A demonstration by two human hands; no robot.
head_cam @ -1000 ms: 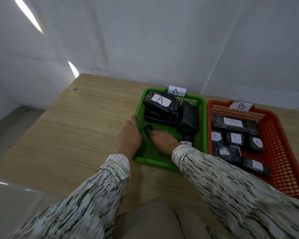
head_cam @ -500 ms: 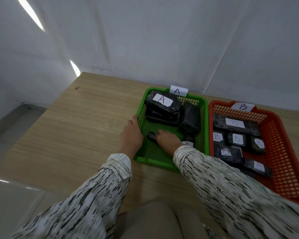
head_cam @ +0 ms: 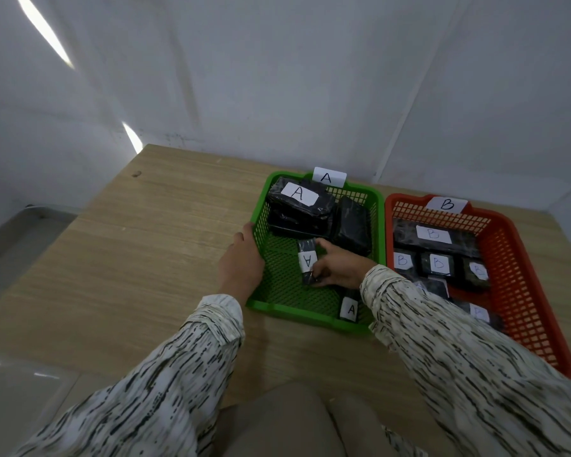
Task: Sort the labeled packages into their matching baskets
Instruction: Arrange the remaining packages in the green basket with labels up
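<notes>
Nearly done, we judge: our right hand grips a small A package inside the green basket; our left hand clasps its nine-o'clock rim. The table shows no loose packages.

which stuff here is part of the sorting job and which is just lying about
Part of the job:
- green basket, tagged A
- red basket, tagged B
- small A package, held by the right hand
- left hand, on the green basket's rim
- other A packages
- B packages

Just there:
- wooden table
- white wall
</notes>
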